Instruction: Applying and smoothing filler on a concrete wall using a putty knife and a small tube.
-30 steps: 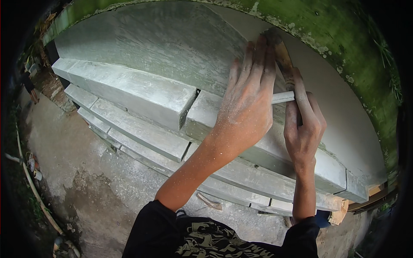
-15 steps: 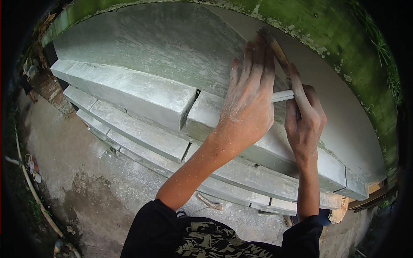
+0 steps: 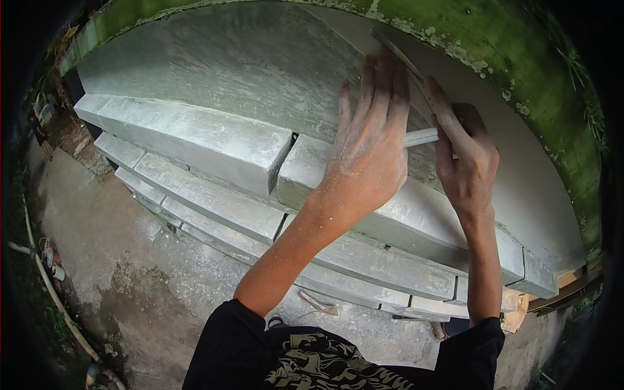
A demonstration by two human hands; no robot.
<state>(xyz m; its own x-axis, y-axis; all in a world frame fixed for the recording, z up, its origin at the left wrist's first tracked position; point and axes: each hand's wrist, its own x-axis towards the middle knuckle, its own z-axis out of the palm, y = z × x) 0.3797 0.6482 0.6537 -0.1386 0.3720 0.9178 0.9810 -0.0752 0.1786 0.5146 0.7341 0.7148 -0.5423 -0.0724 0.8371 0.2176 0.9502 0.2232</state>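
My left hand (image 3: pixel 364 149) lies palm-down with fingers stretched over the mottled grey-green panel (image 3: pixel 234 58), near a boundary with its smooth beige-grey section (image 3: pixel 526 162). Beside its fingertips is a long, narrow flat tool (image 3: pixel 400 52) with a metallic end, slanting up to the left. My right hand (image 3: pixel 465 159) is closed on the lower part of this tool, index finger laid along it. A short white rod (image 3: pixel 419 137) lies crosswise between my hands; its left end is hidden under my left hand, and whether either hand grips it I cannot tell.
Stacked grey ledges (image 3: pixel 195 140) run below the panel, split by gaps. A mossy green concrete rim (image 3: pixel 494 45) arches over it. Stained concrete ground (image 3: pixel 110 260) lies below, with a long pole (image 3: pixel 55 302) at left and a curved scrap (image 3: pixel 318 302) near my feet.
The tool's tip has moved up and left, tilting it more. My right index finger follows it, while the right wrist shifts rightward. My left hand has slid slightly up and left.
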